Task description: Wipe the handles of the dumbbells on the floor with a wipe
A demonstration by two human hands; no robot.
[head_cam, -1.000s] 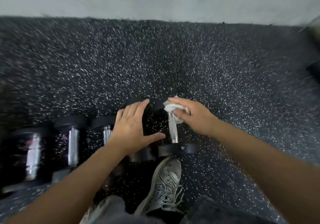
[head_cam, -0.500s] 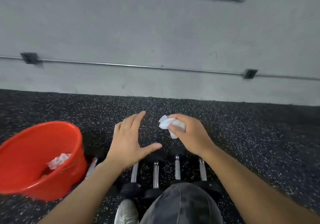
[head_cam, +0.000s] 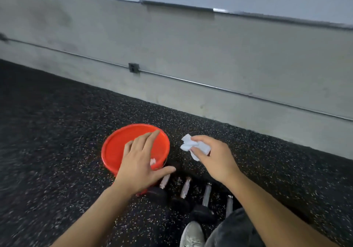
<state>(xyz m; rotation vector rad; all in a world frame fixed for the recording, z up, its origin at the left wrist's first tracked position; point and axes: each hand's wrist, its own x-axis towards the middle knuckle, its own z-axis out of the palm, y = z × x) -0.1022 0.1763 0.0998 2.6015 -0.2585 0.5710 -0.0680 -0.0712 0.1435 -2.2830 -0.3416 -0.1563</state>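
Note:
Several black dumbbells (head_cam: 185, 191) with chrome handles lie side by side on the speckled floor, low in the head view, partly hidden by my arms and knee. My right hand (head_cam: 215, 158) is raised above them, shut on a crumpled white wipe (head_cam: 193, 145). My left hand (head_cam: 141, 162) hovers with fingers spread and nothing in it, over the near rim of a red bucket (head_cam: 118, 145). A bit of used wipe (head_cam: 152, 161) shows inside the bucket beside my left hand.
A grey wall (head_cam: 191, 59) with a thin conduit and an outlet box (head_cam: 133, 68) runs behind the floor. My grey shoe (head_cam: 192, 235) and dark trouser knee (head_cam: 235, 231) are at the bottom edge. Black speckled rubber floor (head_cam: 47, 132) spreads to the left.
My view has swung up and left, so the bucket now sits centre. My right hand has lifted the wipe off the dumbbell handle. Both hands have shifted toward the bucket.

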